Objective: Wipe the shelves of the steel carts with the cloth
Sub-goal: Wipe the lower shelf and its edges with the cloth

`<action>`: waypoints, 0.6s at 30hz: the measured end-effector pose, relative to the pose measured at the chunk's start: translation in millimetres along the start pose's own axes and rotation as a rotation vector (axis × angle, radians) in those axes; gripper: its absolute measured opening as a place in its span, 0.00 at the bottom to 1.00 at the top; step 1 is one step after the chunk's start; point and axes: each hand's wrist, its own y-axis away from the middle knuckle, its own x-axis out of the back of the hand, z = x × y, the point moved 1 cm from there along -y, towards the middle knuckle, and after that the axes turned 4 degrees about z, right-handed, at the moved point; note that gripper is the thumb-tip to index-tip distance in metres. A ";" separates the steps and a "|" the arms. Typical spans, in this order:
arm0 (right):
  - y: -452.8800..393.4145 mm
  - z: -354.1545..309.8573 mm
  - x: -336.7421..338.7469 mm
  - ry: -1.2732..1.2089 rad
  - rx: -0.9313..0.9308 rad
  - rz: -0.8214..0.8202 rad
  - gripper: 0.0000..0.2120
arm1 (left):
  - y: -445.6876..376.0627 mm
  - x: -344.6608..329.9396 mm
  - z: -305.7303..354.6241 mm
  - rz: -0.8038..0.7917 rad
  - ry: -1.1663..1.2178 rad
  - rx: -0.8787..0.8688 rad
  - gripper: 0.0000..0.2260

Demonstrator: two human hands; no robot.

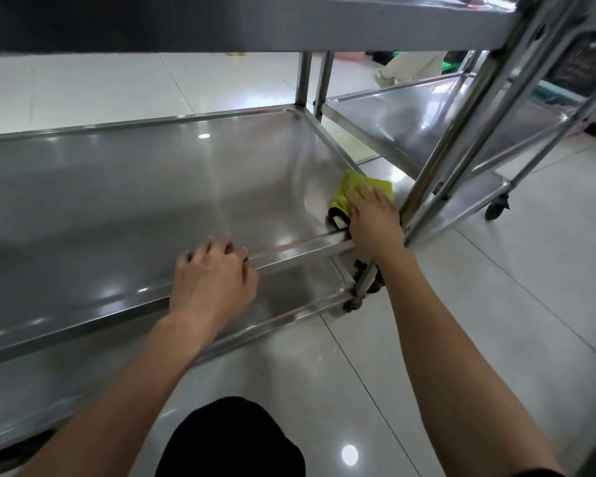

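Two hands working: right hand (372, 218) flat, fingers straight, pressing yellow-green cloth (358, 187) into middle shelf (152, 187) right corner; left hand (214, 280) curled over front rim. Best: overlapping strokes leftward, steady pressure.

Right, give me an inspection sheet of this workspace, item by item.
Surface: middle shelf of the near steel cart, bare and shiny.
Job's things: yellow-green cloth lies at the shelf's right front corner.
Clutter: nothing seen on the shelves.
Hands: right hand presses flat on the cloth; left hand grips the shelf's front rim.
Cables: nothing seen.
Surroundings: second cart beside, pale tiled floor, castor wheel, dark crate at right.
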 end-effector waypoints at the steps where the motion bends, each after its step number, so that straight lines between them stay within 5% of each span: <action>1: 1.7 -2.9 -0.9 0.003 0.003 0.009 0.21 | 1.2 -0.1 -0.4 0.011 0.011 -0.005 0.12; 11: 14.8 -73.5 -12.8 -0.096 0.113 -0.085 0.20 | -0.4 21.2 -37.1 -0.040 0.227 -0.087 0.17; 15: 19.0 -127.3 -25.0 -0.134 0.221 -0.117 0.20 | 11.7 41.7 -97.4 0.109 0.129 0.124 0.09; 18: 22.4 -179.4 -35.8 -0.169 0.307 -0.156 0.22 | 27.7 49.9 -135.2 0.033 0.031 0.222 0.08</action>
